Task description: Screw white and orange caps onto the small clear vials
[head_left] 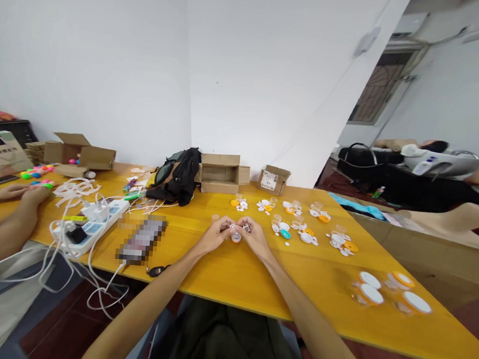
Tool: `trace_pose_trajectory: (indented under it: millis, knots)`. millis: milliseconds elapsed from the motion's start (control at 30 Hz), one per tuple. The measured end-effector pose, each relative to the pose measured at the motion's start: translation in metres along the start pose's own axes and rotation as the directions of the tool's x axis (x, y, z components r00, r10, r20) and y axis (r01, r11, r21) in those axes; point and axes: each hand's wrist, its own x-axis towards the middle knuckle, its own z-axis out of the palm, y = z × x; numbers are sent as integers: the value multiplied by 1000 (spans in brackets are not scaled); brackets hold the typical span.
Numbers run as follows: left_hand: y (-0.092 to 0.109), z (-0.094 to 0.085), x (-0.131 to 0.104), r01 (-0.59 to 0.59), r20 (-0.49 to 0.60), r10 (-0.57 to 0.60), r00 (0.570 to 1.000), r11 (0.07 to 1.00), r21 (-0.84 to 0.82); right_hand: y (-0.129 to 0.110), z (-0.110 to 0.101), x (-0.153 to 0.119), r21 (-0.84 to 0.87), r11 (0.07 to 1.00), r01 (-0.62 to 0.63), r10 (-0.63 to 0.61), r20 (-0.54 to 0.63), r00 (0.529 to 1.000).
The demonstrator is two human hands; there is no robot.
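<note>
**Both hands full of tiny white plastic bits at a very busy yellow desk**

So the two hands are right up close together over the middle of the desk [216,279]. The left hand [218,233] has its thumb and fingers pinched on a white plastic piece [232,227], and the right hand [254,237] is pinching a second white piece [246,228] just beside it. Sitting between the fingertips, a little nearer the wearer, is a small round container [236,237]; can't tell which hand supports it, if either.

Off to the right there's a bunch of little part clusters laid out in loose rows: clear cups, white discs, orange dishes [351,246] and one teal dish [285,234]. Nearer the right edge stand four white-lidded containers [417,303] with orange showing round some of the rims.

Left side is cable city: a white power strip [116,211] with stuff plugged in, a pixelated phone [141,241] next to it, and a black key fob [157,271] by the desk edge. Along the back: a dark backpack [182,175] touching or almost touching an open cardboard box [220,187]. Far left, a co-worker's hand [37,193] rests near some bright coloured balls [28,175].
</note>
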Motion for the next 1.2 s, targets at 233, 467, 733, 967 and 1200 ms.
trace_pose_trajectory:
  millis: [233, 467, 733, 967, 1200]
  knots:
    - [0, -1, 1, 1, -9, -2, 1000, 999, -38, -6, 0, -2, 47, 997, -65, 65, 5, 998]
    - [1, -2, 2, 4, -45, -7, 999, 997, -73, 1, -4, 1, 255, 946, -199, 213, -27, 977]
    - [4, -4, 2, 20, -95, -29, 995, 995, -99, 11, -12, 3, 294, 945, -146, 150, 10, 989]
    - [4, -4, 3, 11, -109, -23, 994, 993, -114, 7, -9, 1, 142, 985, -99, 95, 30, 995]
    - [7, -3, 2, 41, -95, -52, 994, 992, -117, 1, -8, 1, 61, 997, -56, 55, 16, 998]
